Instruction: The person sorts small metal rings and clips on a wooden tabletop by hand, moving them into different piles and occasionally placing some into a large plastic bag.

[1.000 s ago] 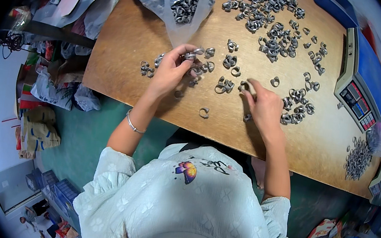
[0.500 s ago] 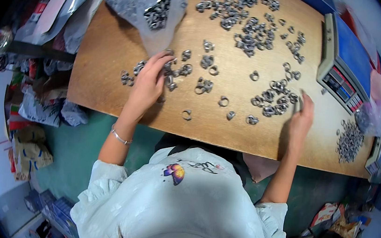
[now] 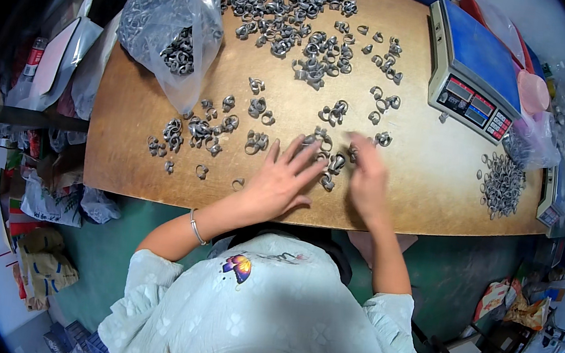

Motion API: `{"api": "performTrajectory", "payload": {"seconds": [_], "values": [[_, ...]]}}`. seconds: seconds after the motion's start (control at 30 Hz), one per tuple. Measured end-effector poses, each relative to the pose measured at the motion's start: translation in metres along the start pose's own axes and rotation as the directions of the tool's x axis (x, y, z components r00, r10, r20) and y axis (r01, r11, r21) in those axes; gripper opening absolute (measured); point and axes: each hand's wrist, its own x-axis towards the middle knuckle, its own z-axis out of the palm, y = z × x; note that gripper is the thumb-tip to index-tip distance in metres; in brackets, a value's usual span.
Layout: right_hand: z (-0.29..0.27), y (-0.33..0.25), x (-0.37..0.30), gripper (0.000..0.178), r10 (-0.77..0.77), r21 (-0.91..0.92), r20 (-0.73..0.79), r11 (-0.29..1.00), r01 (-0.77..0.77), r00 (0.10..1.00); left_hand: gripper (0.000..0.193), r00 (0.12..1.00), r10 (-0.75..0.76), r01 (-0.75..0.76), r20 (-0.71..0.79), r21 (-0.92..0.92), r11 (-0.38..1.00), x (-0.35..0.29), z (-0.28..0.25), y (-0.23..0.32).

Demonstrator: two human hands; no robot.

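Observation:
My left hand (image 3: 278,184) reaches over the front middle of the wooden table (image 3: 405,197), its fingers spread. The fingertips are at a small cluster of grey metal rings (image 3: 335,163), partly covering them. On the other side of this cluster is my right hand (image 3: 368,186), smeared by motion; whether it holds a ring does not show. Behind the hands lie a few more rings (image 3: 333,112). Left of my left hand is a loose group of rings (image 3: 204,131), with a pair of rings (image 3: 256,143) nearer to it.
A clear plastic bag (image 3: 200,73) full of rings stands at the far left. Many rings (image 3: 317,58) are scattered at the back. A blue-topped digital scale (image 3: 475,104) sits at the right, with a heap of small rings (image 3: 502,191) in front and a pink cup (image 3: 533,92) beside it.
My left hand has left the rings at the left and moved right, fingers spreading. My right hand has moved left, and the ring cluster is now between both hands. The view has shifted.

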Motion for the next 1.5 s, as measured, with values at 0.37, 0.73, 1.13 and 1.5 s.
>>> {"api": "performTrajectory", "payload": {"seconds": [0.37, 0.73, 1.13, 1.5], "values": [[-0.025, 0.05, 0.041, 0.03, 0.206, -0.397, 0.104, 0.906, -0.149, 0.973, 0.048, 0.984, -0.103, 0.108, -0.144, 0.031, 0.994, 0.017, -0.004, -0.011], [-0.161, 0.152, -0.015, 0.023, 0.244, -0.504, -0.576, 0.645, -0.574, 0.781, 0.051, 0.99, 0.011, 0.001, -0.141, 0.082, 0.997, 0.164, 0.025, -0.011], [-0.173, 0.184, 0.011, 0.029, -0.057, -0.73, -0.41, 0.619, -0.291, 0.91, 0.04, 0.997, -0.011, 0.011, -0.073, 0.005, 1.0, 0.112, 0.021, -0.017], [-0.043, 0.096, 0.016, 0.033, 0.017, -0.231, -0.041, 0.973, -0.026, 0.999, 0.056, 0.993, 0.102, -0.096, -0.064, 0.093, 0.991, 0.048, 0.023, 0.004]]}}
